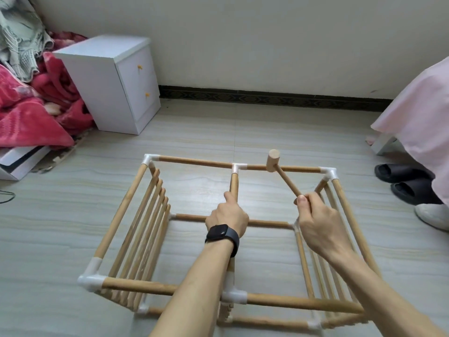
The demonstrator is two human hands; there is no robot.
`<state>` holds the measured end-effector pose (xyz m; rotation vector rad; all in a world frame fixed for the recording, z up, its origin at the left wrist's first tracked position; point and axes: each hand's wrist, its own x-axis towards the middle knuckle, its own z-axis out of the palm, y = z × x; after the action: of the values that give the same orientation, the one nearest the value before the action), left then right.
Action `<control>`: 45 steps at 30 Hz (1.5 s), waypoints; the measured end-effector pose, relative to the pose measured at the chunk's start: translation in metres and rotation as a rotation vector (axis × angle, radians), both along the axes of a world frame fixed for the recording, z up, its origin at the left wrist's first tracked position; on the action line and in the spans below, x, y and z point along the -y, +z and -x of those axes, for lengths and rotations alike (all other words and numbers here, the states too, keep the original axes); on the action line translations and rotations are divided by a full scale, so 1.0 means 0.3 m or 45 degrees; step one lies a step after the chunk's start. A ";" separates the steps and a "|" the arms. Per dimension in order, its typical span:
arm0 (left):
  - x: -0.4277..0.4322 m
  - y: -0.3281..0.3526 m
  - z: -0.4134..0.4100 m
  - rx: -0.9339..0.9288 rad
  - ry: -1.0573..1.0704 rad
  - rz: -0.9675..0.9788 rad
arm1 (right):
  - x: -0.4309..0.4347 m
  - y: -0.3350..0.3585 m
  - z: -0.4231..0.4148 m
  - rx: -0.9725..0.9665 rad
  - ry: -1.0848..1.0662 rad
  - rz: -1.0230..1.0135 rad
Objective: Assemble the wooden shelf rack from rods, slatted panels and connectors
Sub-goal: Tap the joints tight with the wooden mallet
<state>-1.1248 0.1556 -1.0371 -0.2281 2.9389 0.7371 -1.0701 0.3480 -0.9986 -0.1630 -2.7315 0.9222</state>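
The wooden rack frame (194, 162) stands on the tiled floor, built of light rods joined by white plastic connectors (90, 279). Slatted panels form its left side (145, 229) and right side (340, 239). A middle rod (234, 184) runs from the far T-connector (237, 167) toward me. My left hand (227, 216), with a black watch on the wrist, grips this middle rod. My right hand (320, 222) grips the handle end of a small wooden mallet (273, 160), whose head rests against the far top rod, right of the T-connector.
A white two-drawer cabinet (114, 81) stands at the back left beside red bedding (29, 113). A pink-covered bed (418, 113) is at the right, with dark slippers (403, 181) and a white shoe (432, 215) beside it. Wall and dark skirting lie behind.
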 end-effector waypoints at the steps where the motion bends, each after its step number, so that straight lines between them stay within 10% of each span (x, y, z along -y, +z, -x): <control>1: 0.035 0.002 0.026 -0.022 -0.001 0.026 | -0.038 -0.005 -0.024 0.004 -0.041 -0.013; 6: 0.218 0.006 0.130 -0.134 0.024 0.255 | -0.187 -0.071 -0.125 0.020 -0.319 -0.056; 12: 0.255 0.100 0.127 -0.149 -0.301 0.969 | -0.048 -0.151 -0.144 0.164 -0.413 0.575; 20: -0.121 0.064 -0.292 0.156 -0.936 0.399 | 0.061 -0.161 -0.146 0.189 -0.468 0.653; 33: -0.148 0.017 -0.196 -0.176 -0.559 0.296 | -0.141 -0.022 -0.519 0.211 0.001 0.009; 38: -0.159 0.016 -0.194 -0.187 -0.578 0.290 | -0.132 0.025 -0.559 -0.153 -0.056 0.121; 42: -0.158 0.016 -0.194 -0.168 -0.574 0.294 | -0.133 0.007 -0.565 0.167 0.059 -0.096; 45: -0.160 0.012 -0.193 -0.178 -0.576 0.284 | -0.129 0.007 -0.573 -0.061 -0.007 0.059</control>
<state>-1.0670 0.2036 -1.0334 0.4766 3.0235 0.3739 -0.8983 0.3867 -0.9966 -0.1548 -2.6662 0.9756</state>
